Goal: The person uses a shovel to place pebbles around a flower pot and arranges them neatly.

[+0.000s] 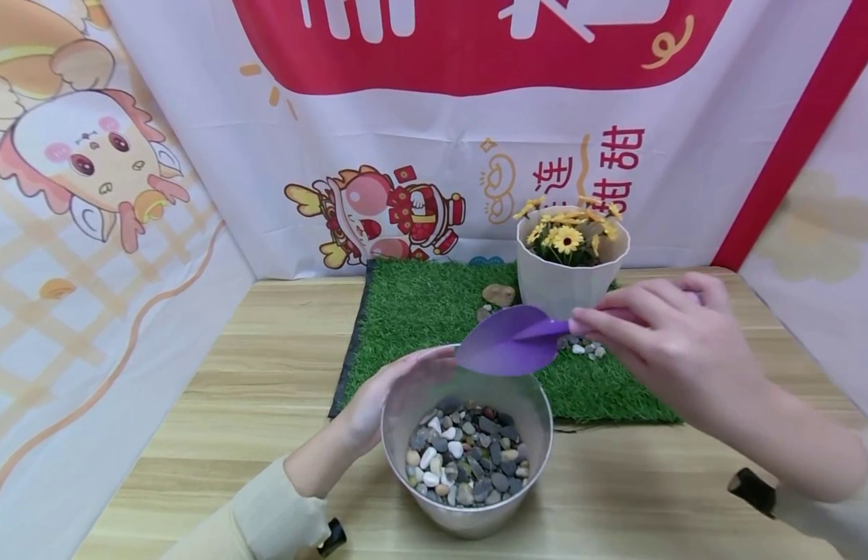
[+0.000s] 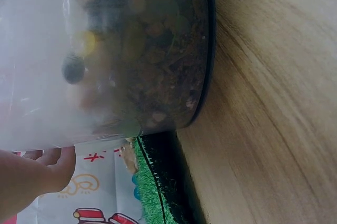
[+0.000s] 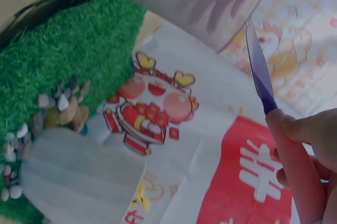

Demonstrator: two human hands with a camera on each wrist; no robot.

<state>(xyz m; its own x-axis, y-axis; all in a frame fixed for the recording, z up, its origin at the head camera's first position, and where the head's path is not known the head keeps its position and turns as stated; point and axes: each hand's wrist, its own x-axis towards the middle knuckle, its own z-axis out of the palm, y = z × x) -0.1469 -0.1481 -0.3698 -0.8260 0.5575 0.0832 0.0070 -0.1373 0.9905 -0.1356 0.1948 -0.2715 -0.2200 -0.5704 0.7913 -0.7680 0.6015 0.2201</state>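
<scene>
A purple hand trowel (image 1: 511, 346) with a pinkish handle is gripped in my right hand (image 1: 675, 338), its blade over the far rim of a translucent bucket. That bucket (image 1: 465, 519) stands upright on the table and contains many pebbles (image 1: 469, 455), grey, white and tan. My left hand (image 1: 378, 397) rests along the bucket's outer left side near the rim. Through the cloudy wall in the right wrist view, its extended fingers (image 3: 224, 6) show as dark shapes. The left wrist view has pebbles and darker material behind the bucket's lower wall (image 2: 137, 50).
Behind the bucket lies a green turf mat (image 1: 427, 311) on the wooden table (image 1: 217, 420). A white pot (image 1: 560, 284) of yellow flowers (image 1: 567, 239) stands on the mat, with stones (image 1: 499, 295) beside it. Printed cloth (image 1: 406, 132) hangs behind the table.
</scene>
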